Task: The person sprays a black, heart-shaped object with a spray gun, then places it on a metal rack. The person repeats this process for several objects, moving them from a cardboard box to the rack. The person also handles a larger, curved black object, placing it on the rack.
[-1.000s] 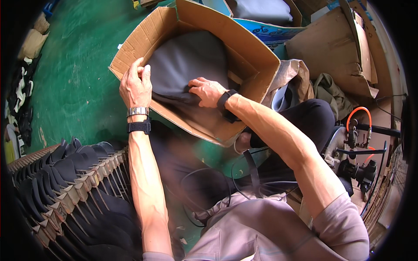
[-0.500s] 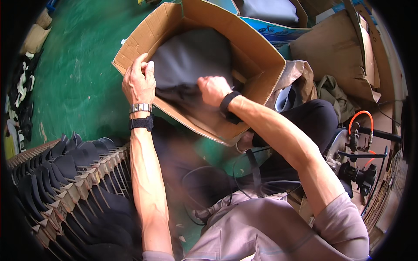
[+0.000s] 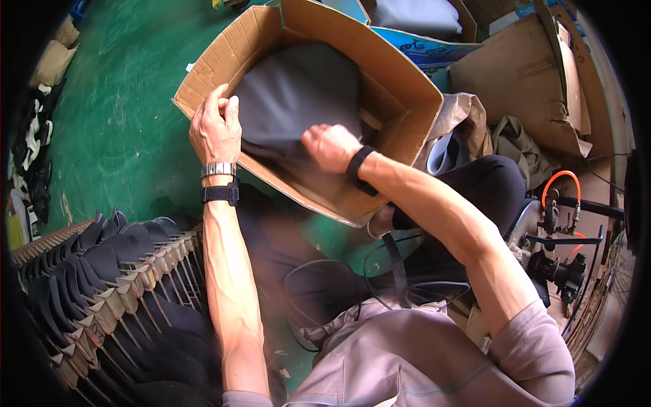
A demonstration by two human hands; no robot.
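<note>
The cardboard box [image 3: 380, 95] sits tipped toward the person on the green floor [image 3: 115, 115], just past the knees, with a stack of dark grey fabric [image 3: 298, 95] filling the inside. In the last second the box has swung round a little and slid nearer. The left hand [image 3: 215, 130] has moved with it and now grips the near-left rim, fingers curled over the cardboard edge where it meets the fabric. The right hand [image 3: 331, 146] has risen from down in the pile to its near edge. It is closed in a loose fist, knuckles up, and seems to pinch the top layer, though I cannot tell how much cloth it has. My reading is that the box is being steadied with one hand while the other works a piece loose, and that nothing has come clear of the box yet.

Low on the left stands a rack [image 3: 102, 298] packed with rows of dark curved pieces. Beyond the box lie more flattened cartons [image 3: 536, 81], and an orange hose [image 3: 559, 186] loops over a machine [image 3: 556, 264] on the right.
</note>
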